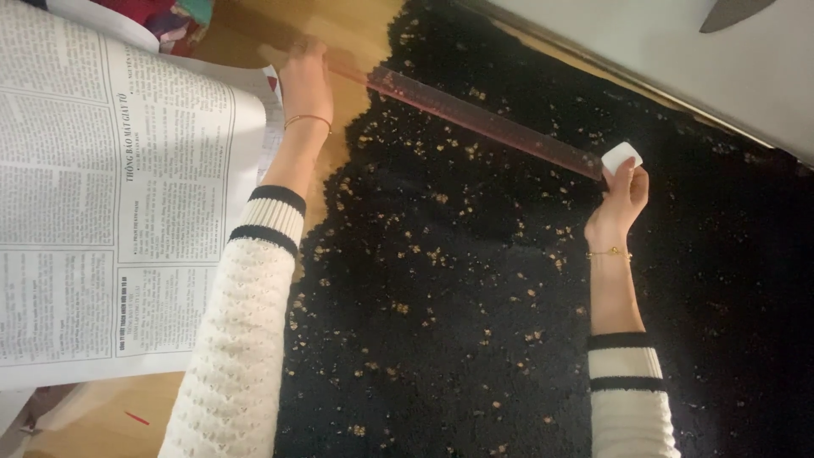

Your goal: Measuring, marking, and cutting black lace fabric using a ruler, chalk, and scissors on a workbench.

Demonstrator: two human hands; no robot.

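Observation:
A long translucent reddish ruler (475, 119) lies slantwise across a black fabric (441, 280) flecked with gold. My left hand (305, 80) presses down on the ruler's far left end, near the fabric's edge. My right hand (623, 199) pinches a small white piece of chalk (619, 157) against the ruler's right end. Both arms wear white knit sleeves with black cuff stripes, and a thin gold bracelet sits on each wrist.
A large printed newspaper sheet (110, 203) covers the wooden floor (246, 34) on the left. A white panel (678, 51) runs along the upper right behind the fabric. Colourful cloth (170, 17) shows at the top left.

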